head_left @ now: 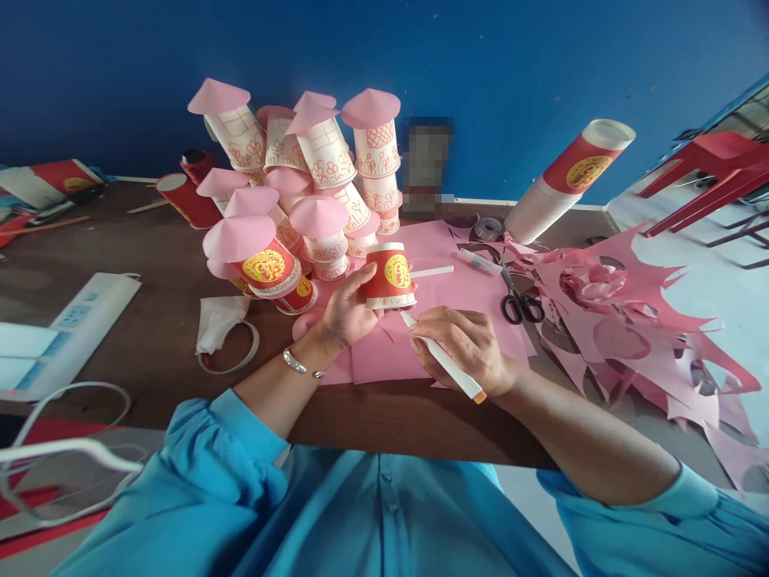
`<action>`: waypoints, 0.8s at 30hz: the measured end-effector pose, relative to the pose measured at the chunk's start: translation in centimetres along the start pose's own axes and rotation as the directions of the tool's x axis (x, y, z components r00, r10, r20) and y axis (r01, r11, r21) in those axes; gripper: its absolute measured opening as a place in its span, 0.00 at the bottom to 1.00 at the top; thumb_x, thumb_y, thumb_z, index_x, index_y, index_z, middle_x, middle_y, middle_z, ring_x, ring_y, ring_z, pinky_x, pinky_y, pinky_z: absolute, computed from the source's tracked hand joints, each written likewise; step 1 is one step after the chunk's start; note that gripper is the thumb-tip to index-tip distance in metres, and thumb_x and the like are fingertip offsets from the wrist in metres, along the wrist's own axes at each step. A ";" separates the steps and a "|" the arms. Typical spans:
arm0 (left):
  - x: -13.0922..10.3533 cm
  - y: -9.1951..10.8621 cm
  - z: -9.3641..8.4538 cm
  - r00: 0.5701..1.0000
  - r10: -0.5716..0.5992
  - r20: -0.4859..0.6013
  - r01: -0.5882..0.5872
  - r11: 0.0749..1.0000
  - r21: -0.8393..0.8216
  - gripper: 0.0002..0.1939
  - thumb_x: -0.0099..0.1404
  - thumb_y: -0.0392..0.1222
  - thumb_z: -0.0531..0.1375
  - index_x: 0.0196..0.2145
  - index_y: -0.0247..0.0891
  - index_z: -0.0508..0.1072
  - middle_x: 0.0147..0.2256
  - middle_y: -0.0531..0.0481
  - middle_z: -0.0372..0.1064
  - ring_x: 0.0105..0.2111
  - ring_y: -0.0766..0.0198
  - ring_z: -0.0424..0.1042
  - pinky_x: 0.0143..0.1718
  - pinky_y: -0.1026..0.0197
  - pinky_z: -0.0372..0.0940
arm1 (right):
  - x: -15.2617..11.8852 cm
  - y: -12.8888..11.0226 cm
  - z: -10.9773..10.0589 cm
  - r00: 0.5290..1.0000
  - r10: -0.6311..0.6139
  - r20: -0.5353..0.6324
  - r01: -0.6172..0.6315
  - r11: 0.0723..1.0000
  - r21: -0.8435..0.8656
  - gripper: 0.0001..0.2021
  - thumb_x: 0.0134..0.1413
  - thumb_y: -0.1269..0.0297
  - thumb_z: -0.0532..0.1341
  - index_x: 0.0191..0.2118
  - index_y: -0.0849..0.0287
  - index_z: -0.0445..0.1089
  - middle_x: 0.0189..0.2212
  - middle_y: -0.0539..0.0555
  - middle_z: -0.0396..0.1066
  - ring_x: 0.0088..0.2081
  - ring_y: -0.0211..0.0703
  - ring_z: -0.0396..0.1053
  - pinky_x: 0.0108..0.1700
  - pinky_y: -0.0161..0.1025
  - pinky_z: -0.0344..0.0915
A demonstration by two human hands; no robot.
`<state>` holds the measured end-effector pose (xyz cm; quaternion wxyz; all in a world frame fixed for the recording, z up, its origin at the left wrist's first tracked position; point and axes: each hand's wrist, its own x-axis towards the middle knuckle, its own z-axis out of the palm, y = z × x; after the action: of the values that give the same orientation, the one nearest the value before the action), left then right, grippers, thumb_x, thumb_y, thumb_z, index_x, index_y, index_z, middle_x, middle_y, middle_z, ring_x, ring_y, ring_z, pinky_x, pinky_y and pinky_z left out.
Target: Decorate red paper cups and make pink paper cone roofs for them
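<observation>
Wrapped around a red paper cup (pixel 380 280) with a yellow emblem is my left hand (pixel 352 311); the cup has a white rim and stands over pink paper sheets (pixel 384 353). Just right of it and lower, my right hand (pixel 462 346) is closed on a white pen-like tool (pixel 449 367) with an orange end; its tip points up-left toward the cup's lower edge. A narrow white stick (pixel 433 272) lies on the pink paper. Behind my left hand several decorated cups with pink paper cones (pixel 318 218) stand close together, some stacked.
Black scissors (pixel 521 308), a glue tube (pixel 479 262) and a tape roll (pixel 489 229) lie right of centre. Pink scraps (pixel 630 344) cover the right side. A leaning cup stack (pixel 549 200) stands behind. A white power strip (pixel 81 332) and tape ring (pixel 255 349) lie left.
</observation>
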<state>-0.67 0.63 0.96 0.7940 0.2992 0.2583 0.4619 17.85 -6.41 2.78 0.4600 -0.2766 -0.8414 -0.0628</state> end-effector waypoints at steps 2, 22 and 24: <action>0.0 0.3 -0.1 0.999 -0.030 0.031 0.031 0.999 -0.032 0.25 0.64 0.55 0.65 0.53 0.37 0.77 0.49 0.40 0.80 0.54 0.40 0.77 0.46 0.45 0.77 | 0.1 0.0 -0.1 1.000 0.003 -0.008 -0.003 1.000 0.011 0.11 0.62 0.76 0.61 0.47 0.57 0.66 0.31 0.51 0.78 0.29 0.40 0.78 0.27 0.35 0.72; 0.1 0.4 0.3 0.998 -0.034 0.047 0.038 0.997 -0.066 0.21 0.63 0.54 0.64 0.48 0.36 0.76 0.44 0.38 0.81 0.53 0.43 0.79 0.50 0.44 0.75 | -0.5 0.5 -0.2 0.999 0.036 0.016 -0.035 0.997 -0.063 0.16 0.71 0.67 0.58 0.61 0.57 0.63 0.35 0.54 0.76 0.30 0.40 0.74 0.30 0.35 0.71; 0.2 0.5 0.3 0.998 -0.044 0.048 0.048 0.996 -0.079 0.20 0.63 0.53 0.63 0.46 0.36 0.77 0.44 0.38 0.81 0.53 0.41 0.78 0.51 0.43 0.75 | -0.7 0.7 -0.1 0.999 0.038 0.011 -0.037 0.996 -0.083 0.18 0.71 0.68 0.57 0.63 0.57 0.62 0.35 0.53 0.75 0.29 0.39 0.72 0.29 0.35 0.70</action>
<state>-0.66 0.90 1.45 0.8216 0.2716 0.2279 0.4464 18.56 -6.14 2.21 0.4439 -0.3116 -0.8356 -0.0870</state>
